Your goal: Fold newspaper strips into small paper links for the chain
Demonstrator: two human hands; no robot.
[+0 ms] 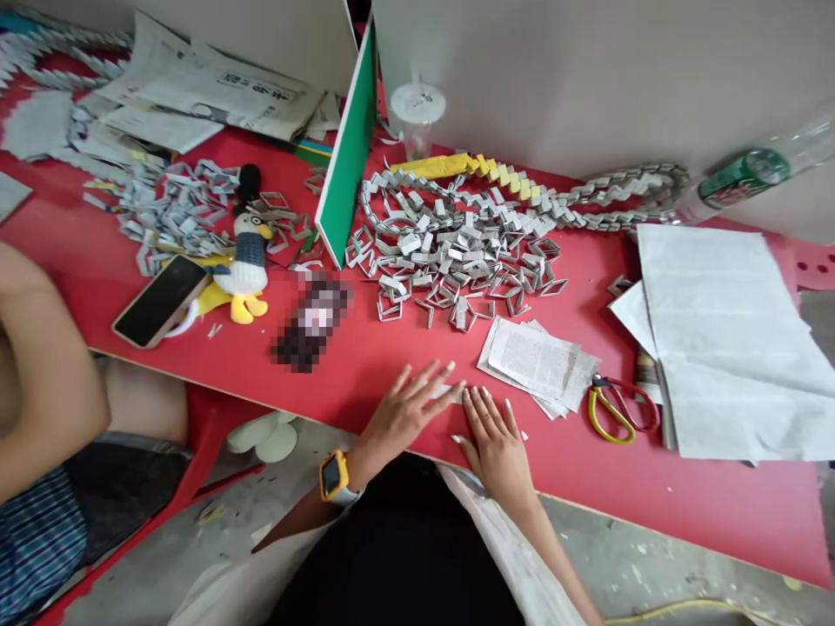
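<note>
White paper, a small strip, lies on the red tabletop at the fingertips of the left hand and right hand, neither clenched, both pressing flat rather than pinching; it should handle as light, creasable and easily torn, best taken by its edges. The left hand spreads its fingers, wrist angled inward; the right lies palm down, fingers nearly together, thumb out; beyond sit cut newsprint sheets, then scissors.
</note>
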